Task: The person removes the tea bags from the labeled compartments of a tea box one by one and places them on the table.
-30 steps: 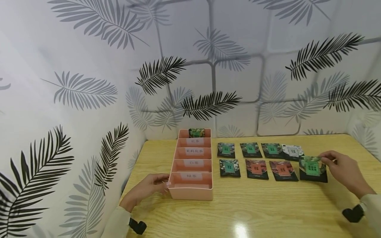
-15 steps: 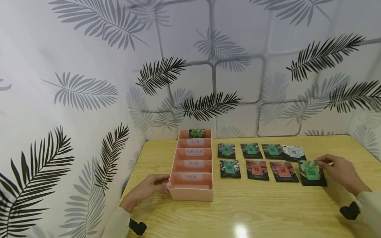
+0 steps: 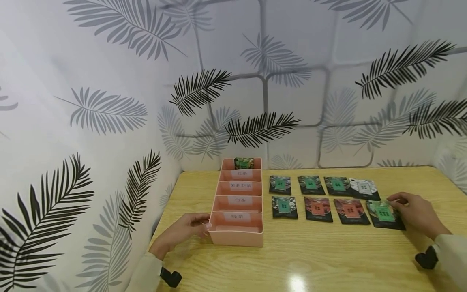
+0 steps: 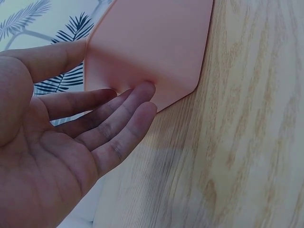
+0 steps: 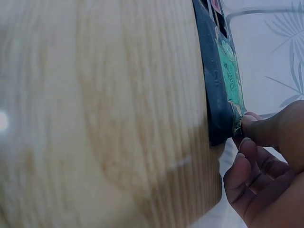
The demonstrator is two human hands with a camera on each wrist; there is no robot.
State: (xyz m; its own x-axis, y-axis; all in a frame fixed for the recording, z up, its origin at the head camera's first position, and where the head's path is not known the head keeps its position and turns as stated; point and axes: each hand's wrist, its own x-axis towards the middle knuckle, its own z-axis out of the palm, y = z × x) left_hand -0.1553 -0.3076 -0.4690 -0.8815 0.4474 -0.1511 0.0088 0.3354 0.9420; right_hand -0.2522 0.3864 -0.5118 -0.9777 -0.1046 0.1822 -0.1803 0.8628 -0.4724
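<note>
In the head view a pink divided box (image 3: 237, 239) with paper labels stands on the table. My left hand (image 3: 184, 231) is at its front left corner, thumb over the rim and fingertips against the outer wall. The left wrist view shows these fingers (image 4: 128, 123) touching the pink wall (image 4: 152, 42). My right hand (image 3: 417, 213) pinches the right edge of a black tea sachet (image 3: 384, 215) with a green label, at the right end of the front row. The right wrist view shows thumb and finger on the corner of this sachet (image 5: 221, 90), low over the table.
More sachets lie in two rows: green-labelled ones (image 3: 280, 184), red-labelled ones (image 3: 318, 209) and a white one (image 3: 364, 187). Another green sachet (image 3: 243, 163) stands in the box's rear compartment. A patterned wall (image 3: 292, 101) rises behind the wooden table (image 3: 310, 251).
My right hand has lowered the green-labelled sachet toward the table, so it lies flatter beside the red one. My left hand stays at the box.
</note>
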